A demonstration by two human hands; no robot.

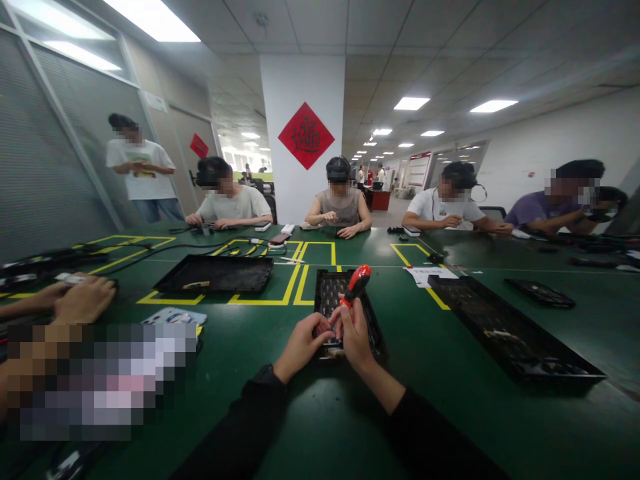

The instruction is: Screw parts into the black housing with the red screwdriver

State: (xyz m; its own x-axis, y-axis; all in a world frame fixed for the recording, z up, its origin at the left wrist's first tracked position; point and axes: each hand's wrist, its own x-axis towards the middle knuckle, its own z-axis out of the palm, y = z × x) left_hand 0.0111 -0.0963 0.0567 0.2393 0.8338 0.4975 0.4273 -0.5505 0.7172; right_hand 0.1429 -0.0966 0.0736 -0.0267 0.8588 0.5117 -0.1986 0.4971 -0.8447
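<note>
A red and black screwdriver (358,283) stands tilted in my right hand (356,333), its handle up and its lower end pointing towards my left fingers. My left hand (305,341) is closed in a pinch close to the screwdriver's lower end; what lies between the fingertips is too small to make out. Both hands are over a small black tray (376,333) with rows of compartments, which lies on the green table (325,427). The hands hide part of the tray's inside.
A wide black tray (215,273) lies ahead on the left, a long one (520,333) on the right, near a white paper (431,279). At the left edge are another person's hands (85,297). Several people sit across the table.
</note>
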